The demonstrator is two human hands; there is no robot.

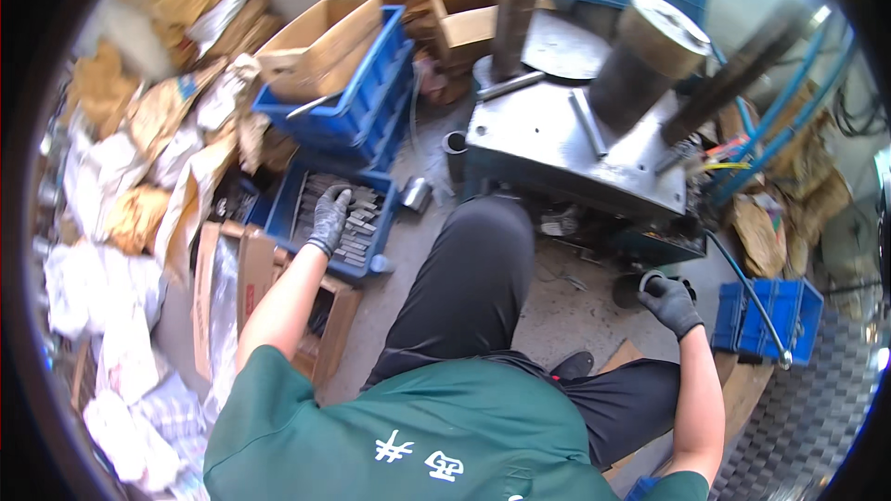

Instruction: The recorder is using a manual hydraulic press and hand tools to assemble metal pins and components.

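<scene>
My left hand [329, 220], in a grey glove, reaches into a blue bin [379, 255] on the left. Several small metal bars [360, 227] lie in rows there, and its stretched fingers rest over them; nothing shows gripped in it. On the right, my right hand [672, 304], in a dark glove, is closed around the edge of a metal ring [652, 279]. The ring is at the mouth of a dark cylinder [628, 291] near the floor; the hand hides part of both, and whether they are joined is unclear.
Ahead stands a press with a steel table [557, 134], thick columns and a large cylinder [650, 56]. Stacked blue crates [371, 102] hold a wooden box [320, 46]. A metal cup [416, 194] sits beside the bin. Crumpled paper [111, 288] covers the left; blue crates [770, 315] stand right.
</scene>
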